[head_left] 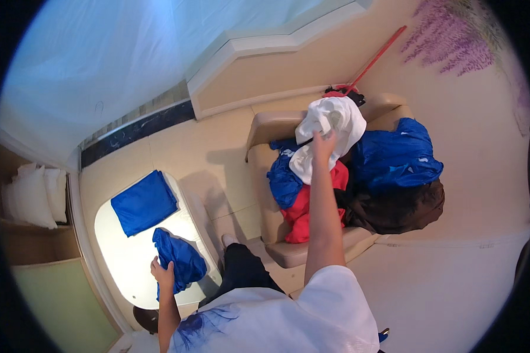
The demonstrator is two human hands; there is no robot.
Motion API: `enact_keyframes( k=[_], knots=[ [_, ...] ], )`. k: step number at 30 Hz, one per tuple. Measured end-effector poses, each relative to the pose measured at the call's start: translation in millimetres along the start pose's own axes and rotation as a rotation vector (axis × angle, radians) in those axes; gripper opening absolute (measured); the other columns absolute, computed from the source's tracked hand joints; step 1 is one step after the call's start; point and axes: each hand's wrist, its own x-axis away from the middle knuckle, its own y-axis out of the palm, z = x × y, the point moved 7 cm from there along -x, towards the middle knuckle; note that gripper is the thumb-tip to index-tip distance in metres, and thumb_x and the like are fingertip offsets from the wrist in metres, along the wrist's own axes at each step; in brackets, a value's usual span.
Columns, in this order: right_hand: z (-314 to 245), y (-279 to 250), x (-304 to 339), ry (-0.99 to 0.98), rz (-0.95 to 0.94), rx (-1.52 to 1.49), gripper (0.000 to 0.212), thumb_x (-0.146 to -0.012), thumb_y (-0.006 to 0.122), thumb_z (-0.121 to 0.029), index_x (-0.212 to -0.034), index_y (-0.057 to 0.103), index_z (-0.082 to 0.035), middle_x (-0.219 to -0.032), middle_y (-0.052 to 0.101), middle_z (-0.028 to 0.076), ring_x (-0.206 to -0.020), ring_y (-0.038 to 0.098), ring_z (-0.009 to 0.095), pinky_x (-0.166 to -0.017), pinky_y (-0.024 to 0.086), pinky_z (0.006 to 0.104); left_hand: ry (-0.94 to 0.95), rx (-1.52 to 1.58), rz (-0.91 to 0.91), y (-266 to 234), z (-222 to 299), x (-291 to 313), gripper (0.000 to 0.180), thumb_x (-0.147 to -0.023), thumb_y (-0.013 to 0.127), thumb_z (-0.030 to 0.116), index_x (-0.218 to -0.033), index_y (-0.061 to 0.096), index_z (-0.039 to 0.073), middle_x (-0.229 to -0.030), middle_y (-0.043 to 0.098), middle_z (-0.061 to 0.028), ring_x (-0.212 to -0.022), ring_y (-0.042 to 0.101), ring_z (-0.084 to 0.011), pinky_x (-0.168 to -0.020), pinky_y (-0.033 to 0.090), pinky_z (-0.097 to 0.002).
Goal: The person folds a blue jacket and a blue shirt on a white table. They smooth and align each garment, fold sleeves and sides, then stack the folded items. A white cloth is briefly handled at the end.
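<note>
My right hand is closed on a bunched white garment, lifted over the tan armchair with my arm stretched out. Under and beside it are a crumpled blue garment and a red garment. Down at the left, my left hand is at the edge of a rumpled blue garment on a white table. Its thumb and fingers look spread, with the cloth beside and below the wrist. A neatly folded blue cloth lies farther up the same table.
A large blue garment and a dark brown one drape over the armchair's right side. Behind the chair, a red-handled broom leans on the wall. White pillows fill a shelf at the left. A sheer curtain hangs ahead.
</note>
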Motion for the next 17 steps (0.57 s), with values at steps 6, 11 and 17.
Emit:
enact_keyframes(
  k=[6, 11, 17],
  knots=[
    [78, 116, 269, 0.05, -0.884, 0.226, 0.05, -0.081, 0.068, -0.01, -0.126, 0.051, 0.0, -0.109, 0.063, 0.016, -0.096, 0.062, 0.022, -0.084, 0.051, 0.0336, 0.086, -0.135, -0.02, 22, -31, -3, 0.05, -0.085, 0.071, 0.022, -0.127, 0.053, 0.003, -0.125, 0.053, -0.0195, -0.111, 0.053, -0.0331, -0.096, 0.042, -0.0419],
    [59, 132, 514, 0.063, -1.488, 0.155, 0.072, -0.081, 0.076, -0.028, -0.138, 0.043, 0.001, -0.128, 0.055, 0.02, -0.1, 0.063, 0.025, -0.08, 0.052, 0.033, 0.217, 0.185, -0.011, 17, -32, 0, 0.036, -0.09, 0.065, 0.023, -0.118, 0.059, 0.001, -0.113, 0.061, -0.0167, -0.1, 0.058, -0.0303, -0.089, 0.046, -0.0384],
    [29, 119, 629, 0.659, -1.987, 0.246, 0.083, -0.082, 0.076, -0.042, -0.145, 0.038, -0.005, -0.137, 0.05, 0.02, -0.117, 0.055, 0.024, -0.095, 0.046, 0.0306, -0.049, 0.894, -0.036, -42, -11, 61, 0.028, -0.098, 0.057, 0.02, -0.118, 0.062, 0.001, -0.106, 0.065, -0.01, -0.097, 0.058, -0.017, -0.088, 0.046, -0.0304]
  ],
)
